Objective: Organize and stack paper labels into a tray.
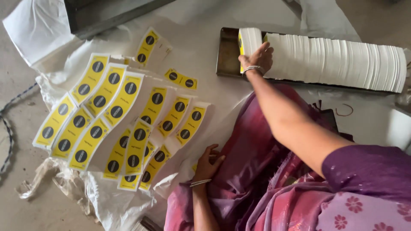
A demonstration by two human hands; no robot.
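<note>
Right hand: the right hand clasps a small bundle of labels at the left end of the metal tray.
Bundle: stands on edge, yellow face pointing left.
White row: the long label row in the tray runs left to right.
Left hand: the left hand rests loosely curled, holding nothing, on the purple garment, well below the tray.

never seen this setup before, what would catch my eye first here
First, the fanned stacks of yellow labels with black circles, spread over white sheeting at left. Next, the long row of white cards in a metal tray at top right, where the right hand grips a bunch.
</note>
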